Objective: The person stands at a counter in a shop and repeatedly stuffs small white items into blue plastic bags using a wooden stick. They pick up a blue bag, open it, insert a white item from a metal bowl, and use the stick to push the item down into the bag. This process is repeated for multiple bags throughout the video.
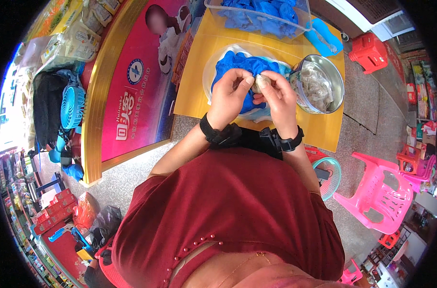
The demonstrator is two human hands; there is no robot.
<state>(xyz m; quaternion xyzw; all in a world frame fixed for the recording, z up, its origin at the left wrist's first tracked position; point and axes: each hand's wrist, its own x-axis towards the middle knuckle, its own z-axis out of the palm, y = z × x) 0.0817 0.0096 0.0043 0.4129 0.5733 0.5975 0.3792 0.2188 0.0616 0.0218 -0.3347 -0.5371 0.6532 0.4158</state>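
Hands nearly together, just left of the tin [337,82]: the left hand [232,92] and the right hand [281,98] each bring thumb and forefinger to one small, pale scrap [262,81]. The left pinches at its left edge, the right clasps it from the other side. Fingers cover much of it, so I cannot tell its long axis or which way it points. Black wristbands [281,140] circle both wrists. Under the fingers, left of the tin, lies a blue heap [240,64] in a whitish basin [208,79]. The tin stands on the yellow table [189,103], with crumpled clear film [317,84] inside. Beyond the tin, to its left, sits a clear tub [302,20] of blue stuff. Right of the tin and farther off is a red stool [368,52]; nearer the person than the tin, a pink chair [390,204]
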